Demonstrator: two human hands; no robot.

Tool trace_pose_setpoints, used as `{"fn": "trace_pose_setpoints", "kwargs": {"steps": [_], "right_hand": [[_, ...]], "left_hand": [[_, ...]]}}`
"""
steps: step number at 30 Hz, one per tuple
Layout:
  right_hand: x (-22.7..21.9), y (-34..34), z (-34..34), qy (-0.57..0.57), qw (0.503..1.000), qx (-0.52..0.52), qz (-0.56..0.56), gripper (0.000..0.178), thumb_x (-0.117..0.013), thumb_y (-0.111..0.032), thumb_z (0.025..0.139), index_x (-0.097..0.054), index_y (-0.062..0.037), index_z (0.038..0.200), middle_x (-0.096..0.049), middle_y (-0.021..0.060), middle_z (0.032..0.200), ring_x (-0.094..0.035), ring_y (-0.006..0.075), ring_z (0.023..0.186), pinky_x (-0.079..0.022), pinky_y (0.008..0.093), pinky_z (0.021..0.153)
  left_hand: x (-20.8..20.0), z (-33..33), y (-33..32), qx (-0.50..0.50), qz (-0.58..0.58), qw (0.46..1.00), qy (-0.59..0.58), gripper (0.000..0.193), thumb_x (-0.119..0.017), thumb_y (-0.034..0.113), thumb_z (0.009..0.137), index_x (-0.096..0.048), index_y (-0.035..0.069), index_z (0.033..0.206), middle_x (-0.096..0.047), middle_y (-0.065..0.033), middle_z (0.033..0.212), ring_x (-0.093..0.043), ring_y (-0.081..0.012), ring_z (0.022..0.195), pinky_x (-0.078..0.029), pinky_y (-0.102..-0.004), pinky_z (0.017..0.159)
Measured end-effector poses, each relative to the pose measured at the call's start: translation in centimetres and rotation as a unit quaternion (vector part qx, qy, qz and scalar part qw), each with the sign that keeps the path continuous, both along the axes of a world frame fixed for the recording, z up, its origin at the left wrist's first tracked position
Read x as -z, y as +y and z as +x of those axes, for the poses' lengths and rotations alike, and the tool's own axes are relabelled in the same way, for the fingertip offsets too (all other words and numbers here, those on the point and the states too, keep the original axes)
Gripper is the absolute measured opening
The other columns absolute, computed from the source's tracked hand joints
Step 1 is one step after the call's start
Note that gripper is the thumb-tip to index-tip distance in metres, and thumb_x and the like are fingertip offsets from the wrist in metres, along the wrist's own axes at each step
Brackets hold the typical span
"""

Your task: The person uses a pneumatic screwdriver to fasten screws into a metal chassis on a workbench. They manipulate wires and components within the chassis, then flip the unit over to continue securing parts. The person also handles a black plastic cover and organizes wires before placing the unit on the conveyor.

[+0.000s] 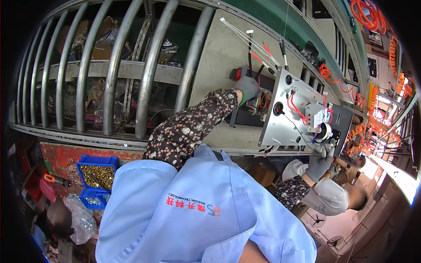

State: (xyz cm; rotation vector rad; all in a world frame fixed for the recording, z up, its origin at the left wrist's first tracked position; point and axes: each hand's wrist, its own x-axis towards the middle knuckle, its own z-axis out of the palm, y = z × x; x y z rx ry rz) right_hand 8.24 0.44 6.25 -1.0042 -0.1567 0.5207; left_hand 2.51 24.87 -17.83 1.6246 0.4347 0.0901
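My left hand, in a grey glove with a green cuff, reaches into a black-based assembly beside a copper-wound coil part. Its fingers are mostly hidden from view. A tilted silver metal panel stands right of it, with red wires, a white box-shaped component and a round white-rimmed part. At the panel's near right corner my right hand, also in a grey glove, has its fingers bent around the edge. Loose white connector leads and black cables rise behind the panel.
Metal rollers run along the left of the conveyor. Below them, blue bins of brass-coloured and silver small parts sit on a red surface, near an orange-black tool. Another person is at the right. Orange coiled hoses hang beyond.
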Motion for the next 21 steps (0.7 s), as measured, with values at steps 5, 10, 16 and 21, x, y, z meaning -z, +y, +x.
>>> {"fn": "trace_pose_setpoints", "kwargs": {"steps": [5,10,16,21], "right_hand": [[1.2,-3.1,0.5,-0.048,0.979,0.176,-0.096,0.032,-0.042,-0.015,0.089,-0.039,-0.0009,0.119,-0.053,0.0041,0.088,-0.045,0.0097,0.065,-0.043,0.0283,0.07],[2.5,-1.6,-0.1,-0.049,0.946,0.188,-0.259,0.032,-0.045,-0.014,0.088,-0.044,0.0007,0.116,-0.055,0.0059,0.096,-0.051,0.0097,0.072,-0.045,0.0248,0.068],[3.9,-3.8,1.8,-0.131,0.856,0.245,-0.436,0.032,-0.056,-0.011,0.081,-0.049,-0.0009,0.11,-0.055,0.006,0.092,-0.051,0.0084,0.075,-0.045,0.0228,0.062],[3.4,-1.8,1.5,-0.36,0.562,0.311,-0.676,0.033,-0.058,-0.007,0.079,-0.048,0.0001,0.11,-0.055,0.0079,0.095,-0.052,0.0115,0.079,-0.043,0.0236,0.068]], "left_hand": [[-6.3,-5.5,5.8,-0.132,-0.269,0.95,-0.085,0.021,-0.056,0.022,0.079,-0.059,0.001,0.079,-0.053,-0.0044,0.059,-0.05,-0.011,0.048,-0.04,-0.0254,0.046],[-12.5,-9.8,11.3,-0.228,-0.201,0.936,-0.176,0.02,-0.051,0.021,0.084,-0.058,0.004,0.089,-0.049,0.0019,0.061,-0.044,-0.0044,0.051,-0.034,-0.0175,0.046],[-17.1,-11.1,13.5,-0.246,-0.171,0.88,-0.369,0.027,-0.056,0.019,0.08,-0.059,0.002,0.101,-0.053,0.0001,0.064,-0.05,-0.0052,0.058,-0.037,-0.0171,0.054],[-15.3,-9.8,11.0,0.019,-0.291,0.947,-0.138,0.017,-0.063,0.013,0.07,-0.063,0.001,0.083,-0.058,-0.0026,0.063,-0.051,-0.0055,0.047,-0.035,-0.0181,0.038]]}}
